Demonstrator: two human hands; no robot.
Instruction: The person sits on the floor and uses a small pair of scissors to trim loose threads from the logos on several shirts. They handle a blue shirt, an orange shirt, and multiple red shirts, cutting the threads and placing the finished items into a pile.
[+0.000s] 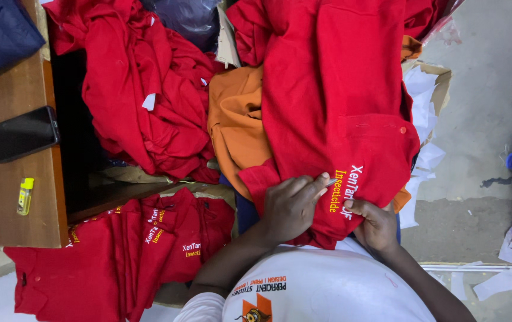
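Holding a red shirt (339, 107) flat on the lap: left hand (291, 206) pinching a small tool (331, 181) at the stitched letters (345, 191), right hand (376, 223) closed on the cloth at 5 o'clock, keeping it tight. Stacked red shirts (148, 250) at 8 o'clock, phone (23, 133) at 10.

Garment workshop: heaped embroidered red shirts (148, 107)
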